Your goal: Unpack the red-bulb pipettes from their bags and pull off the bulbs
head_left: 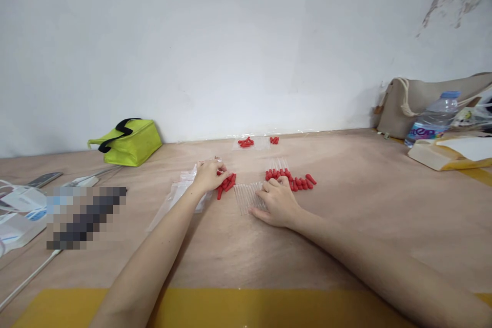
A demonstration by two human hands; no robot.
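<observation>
My left hand point(208, 175) rests on a clear plastic bag point(180, 196), fingers curled over a small pile of red caps point(226, 183). My right hand point(277, 201) lies on a row of clear thin tubes point(246, 196), fingers bent and touching them. A second pile of red caps point(298, 181) lies just beyond my right hand, with more clear tubes point(279, 164) behind it. Further back near the wall, a few red caps point(246, 142) sit on another clear bag.
A lime green lunch bag point(128, 142) stands at the back left. Papers, a phone and a cable point(26, 282) lie at the left. A beige bag point(423, 97), a water bottle point(432, 123) and a book are at the right.
</observation>
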